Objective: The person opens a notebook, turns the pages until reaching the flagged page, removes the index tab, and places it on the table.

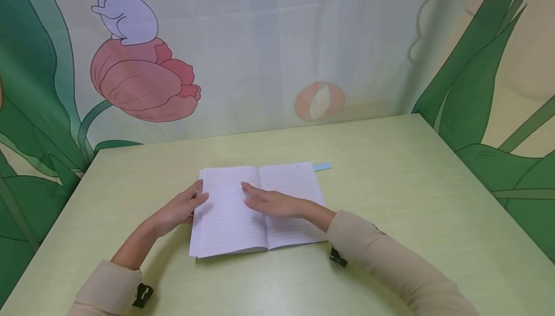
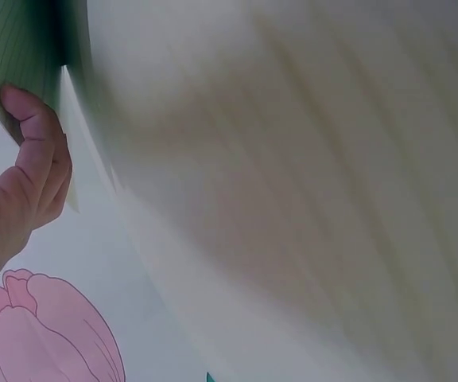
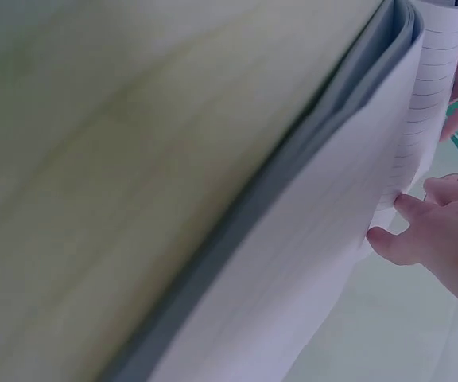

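Now the left hand (image 1: 175,211) pinches the book (image 1: 231,222) by its side, thumb on top. The right hand (image 1: 277,204) has straight fingers over the page; I can't tell if they press. The book looks light, its pages soft and easily torn; the edge by the left thumb seems best. Under the fingers, it lies open on the table (image 1: 399,181). A blue tab (image 1: 323,166) peeks out past the right wrist.

Left hand (image 1: 175,214) in pinch, right hand (image 1: 276,203) outstretched.
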